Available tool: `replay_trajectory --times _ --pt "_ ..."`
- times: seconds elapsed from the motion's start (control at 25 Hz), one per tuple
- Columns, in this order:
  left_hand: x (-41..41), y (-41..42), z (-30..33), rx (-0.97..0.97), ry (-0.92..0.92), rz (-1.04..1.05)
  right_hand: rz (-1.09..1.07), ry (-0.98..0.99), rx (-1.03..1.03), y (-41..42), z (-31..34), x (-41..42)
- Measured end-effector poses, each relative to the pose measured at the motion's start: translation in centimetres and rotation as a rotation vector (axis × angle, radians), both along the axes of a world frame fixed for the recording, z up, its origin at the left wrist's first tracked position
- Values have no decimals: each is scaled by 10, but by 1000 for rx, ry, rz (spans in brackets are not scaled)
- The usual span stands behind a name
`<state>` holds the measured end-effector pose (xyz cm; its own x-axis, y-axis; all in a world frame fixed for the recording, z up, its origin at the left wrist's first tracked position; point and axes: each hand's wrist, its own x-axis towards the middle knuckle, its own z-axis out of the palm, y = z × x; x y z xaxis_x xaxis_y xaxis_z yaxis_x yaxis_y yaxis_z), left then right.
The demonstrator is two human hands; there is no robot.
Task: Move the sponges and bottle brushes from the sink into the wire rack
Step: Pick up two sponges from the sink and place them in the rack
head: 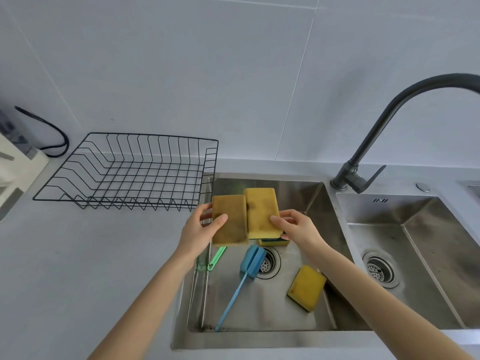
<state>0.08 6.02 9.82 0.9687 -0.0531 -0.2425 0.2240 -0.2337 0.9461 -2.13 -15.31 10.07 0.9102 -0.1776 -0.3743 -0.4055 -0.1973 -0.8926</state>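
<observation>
My left hand (200, 229) holds a stained yellow sponge (230, 220) above the left edge of the steel sink (259, 339). Beside it, my right hand (296, 227) holds a second yellow sponge (261, 211), the two sponges side by side and touching. Under them in the sink lie another yellow-and-green sponge (274, 242), mostly hidden, a yellow sponge (307, 287) leaning at the right wall, a blue bottle brush (250, 266) by the drain, and a green brush handle (216, 258). The black wire rack (124, 172) stands on the counter to the left with nothing in it.
A dark curved faucet (363, 167) rises behind the sink at right. A second basin (405, 255) lies further right. At the far left, a black cable (52, 136) and a white appliance (10, 172) sit by the wall.
</observation>
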Motion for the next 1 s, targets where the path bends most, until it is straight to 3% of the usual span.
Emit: replay_trajectory --times 0.6,1.0 --pt "37 66 12 -121 -41 220 87 -21 22 60 35 95" --pt "72 108 4 -62 -28 399 157 26 -135 138 28 199"
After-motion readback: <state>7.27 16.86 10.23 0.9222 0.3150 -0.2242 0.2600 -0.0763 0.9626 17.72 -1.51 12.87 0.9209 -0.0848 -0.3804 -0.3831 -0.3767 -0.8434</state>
